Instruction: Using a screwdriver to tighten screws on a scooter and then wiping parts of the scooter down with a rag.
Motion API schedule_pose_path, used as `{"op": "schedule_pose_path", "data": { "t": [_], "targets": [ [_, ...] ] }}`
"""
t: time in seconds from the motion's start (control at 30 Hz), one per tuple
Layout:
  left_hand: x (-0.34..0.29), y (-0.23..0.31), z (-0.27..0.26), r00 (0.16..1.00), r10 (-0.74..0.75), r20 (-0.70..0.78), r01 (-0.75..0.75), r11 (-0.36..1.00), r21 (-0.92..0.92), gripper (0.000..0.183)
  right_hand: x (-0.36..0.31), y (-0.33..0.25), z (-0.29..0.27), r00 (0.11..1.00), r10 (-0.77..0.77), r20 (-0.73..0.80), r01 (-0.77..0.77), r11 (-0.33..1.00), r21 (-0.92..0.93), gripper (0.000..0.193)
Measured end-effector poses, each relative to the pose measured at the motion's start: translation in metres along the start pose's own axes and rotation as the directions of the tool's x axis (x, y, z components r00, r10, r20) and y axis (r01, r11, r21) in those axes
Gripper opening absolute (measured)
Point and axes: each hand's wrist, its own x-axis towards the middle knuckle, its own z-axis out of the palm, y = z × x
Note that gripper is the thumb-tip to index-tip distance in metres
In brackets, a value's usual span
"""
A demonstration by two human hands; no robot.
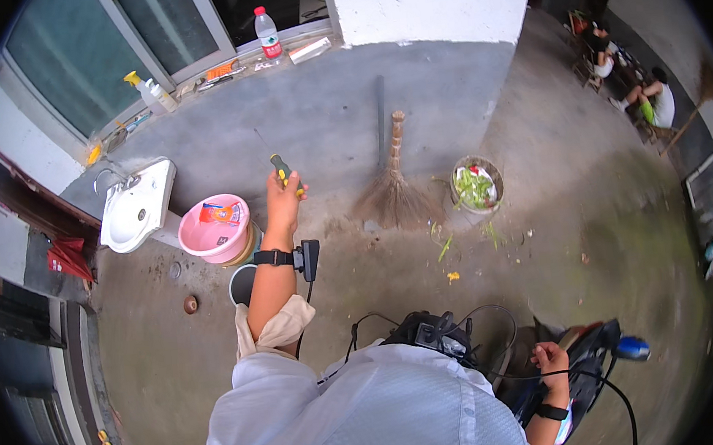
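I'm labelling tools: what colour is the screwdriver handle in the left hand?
The screwdriver handle is dark green and yellow, clearest in the head view.

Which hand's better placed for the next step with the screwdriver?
Left, I'd say. The left hand holds the screwdriver by its handle, arm stretched toward the grey wall, shaft free. The right hand is low at the right, fingers curled, well away from it.

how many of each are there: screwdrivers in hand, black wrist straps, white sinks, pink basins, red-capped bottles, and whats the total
Screwdriver in the left hand: 1
Black wrist straps: 2
White sink: 1
Pink basin: 1
Red-capped bottle: 1
Total: 6
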Motion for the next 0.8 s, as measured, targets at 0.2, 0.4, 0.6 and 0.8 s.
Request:
{"op": "schedule_pose_path", "data": {
  "t": [0.2,0.4,0.6,0.8],
  "targets": [
    [0.061,0.017,0.026,0.988,-0.118,-0.100,0.090,0.964,-0.249,0.026,0.085,-0.021,-0.015,1.000,-0.010,-0.015,0.011,1.000,0.013,0.015],
    [0.153,0.034,0.037,0.987,0.011,-0.162,-0.028,0.994,-0.101,0.054,0.155,-0.082,-0.012,0.996,-0.092,-0.009,0.089,0.985,-0.145,0.014],
    [0.289,0.030,0.017,0.977,0.029,-0.210,-0.046,0.996,-0.077,0.073,0.206,-0.099,0.028,0.997,-0.066,-0.042,0.058,0.982,-0.181,0.014],
    [0.417,0.027,0.002,0.943,0.061,-0.327,-0.089,0.993,-0.071,0.060,0.224,-0.160,0.098,0.999,0.037,-0.029,-0.040,0.994,-0.106,0.016]
  ]
}}
